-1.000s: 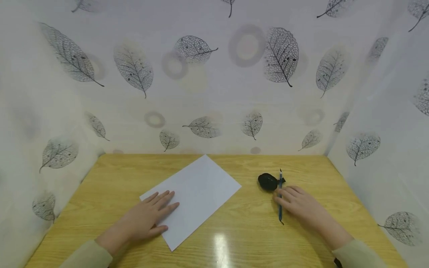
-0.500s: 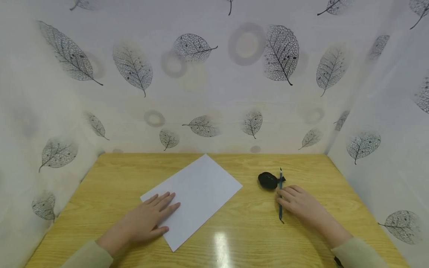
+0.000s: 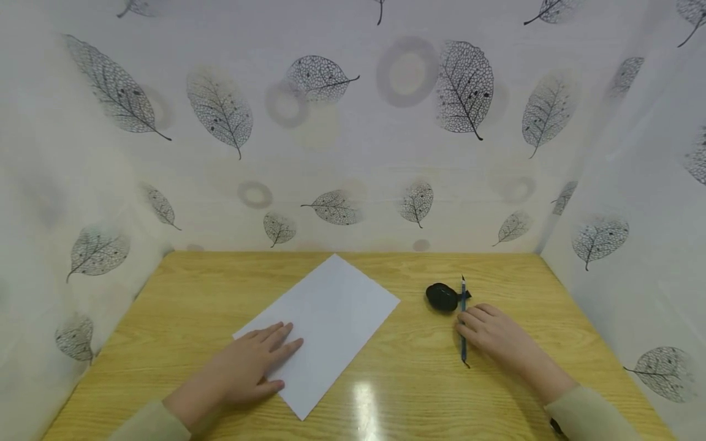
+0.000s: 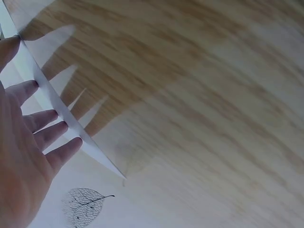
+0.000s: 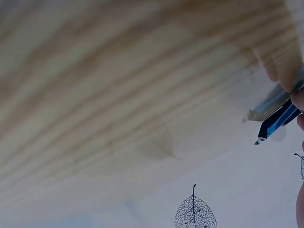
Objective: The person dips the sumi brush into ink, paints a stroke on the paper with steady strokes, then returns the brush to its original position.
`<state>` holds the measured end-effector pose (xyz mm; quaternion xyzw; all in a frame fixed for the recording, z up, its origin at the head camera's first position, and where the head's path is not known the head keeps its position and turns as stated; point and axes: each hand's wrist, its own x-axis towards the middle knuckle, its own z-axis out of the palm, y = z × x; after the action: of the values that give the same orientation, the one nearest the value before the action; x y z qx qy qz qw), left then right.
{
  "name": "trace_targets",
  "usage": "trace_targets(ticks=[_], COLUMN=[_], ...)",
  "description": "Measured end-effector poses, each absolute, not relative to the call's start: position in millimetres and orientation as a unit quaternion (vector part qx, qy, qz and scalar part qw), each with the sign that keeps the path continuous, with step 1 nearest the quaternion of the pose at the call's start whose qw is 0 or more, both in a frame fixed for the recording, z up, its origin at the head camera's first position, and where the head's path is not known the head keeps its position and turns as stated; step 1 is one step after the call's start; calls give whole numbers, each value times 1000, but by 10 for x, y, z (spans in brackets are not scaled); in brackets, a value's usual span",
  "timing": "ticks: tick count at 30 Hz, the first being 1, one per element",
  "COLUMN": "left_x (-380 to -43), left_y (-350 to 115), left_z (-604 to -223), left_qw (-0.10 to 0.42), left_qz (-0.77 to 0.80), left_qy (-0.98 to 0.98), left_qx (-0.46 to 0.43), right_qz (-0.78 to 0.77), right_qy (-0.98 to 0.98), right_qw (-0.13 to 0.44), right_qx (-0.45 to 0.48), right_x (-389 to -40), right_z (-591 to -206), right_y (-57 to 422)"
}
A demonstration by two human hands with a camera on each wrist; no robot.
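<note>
Left hand (image 3: 249, 363): lies palm down at the left part of a sheet of white paper (image 3: 342, 318). Its fingers are extended and spread, with the tips on the paper; it has hold of nothing. The thumb points across the near left edge of the sheet.

Paper: lies flat on the wooden table (image 3: 408, 367), left of centre, turned at an angle, with one corner towards the back wall (image 3: 353, 135).

Right hand (image 3: 492, 337): fingers bent over the middle of a thin blue stick (image 3: 464, 351). In the right wrist view the stick runs in between the fingertips at the frame edge, pinched there. How firm the hold is cannot be told.

Blue stick: right of the paper and well apart from it, lengthwise to the viewer. A dark point and white collar are at its far end, a small black loop at its near end.

Black object (image 3: 441, 297): rounded, left of the stick; its narrow tail passes beneath the stick.

Wall: pale, printed with grey leaves.
</note>
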<state>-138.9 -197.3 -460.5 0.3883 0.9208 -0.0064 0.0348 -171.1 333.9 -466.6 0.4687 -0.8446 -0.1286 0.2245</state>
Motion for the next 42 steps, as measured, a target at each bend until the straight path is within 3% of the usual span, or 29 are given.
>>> trace_targets(ticks=[24,42], left_x=[-1330,-1300], left_y=[-1765,-1675], left_z=[-4636,-4669], left_qw=[-18,25], left_qz=[-69,-11], left_qy=[896,912], left_qx=[439,408], right_qz=[-177,-167], right_qy=[-773,-720], right_qw=[290,397], right_qx=[536,544], right_x=[-1788,-1815], right_z=[-4650,-4494], right_y=[3338,3328])
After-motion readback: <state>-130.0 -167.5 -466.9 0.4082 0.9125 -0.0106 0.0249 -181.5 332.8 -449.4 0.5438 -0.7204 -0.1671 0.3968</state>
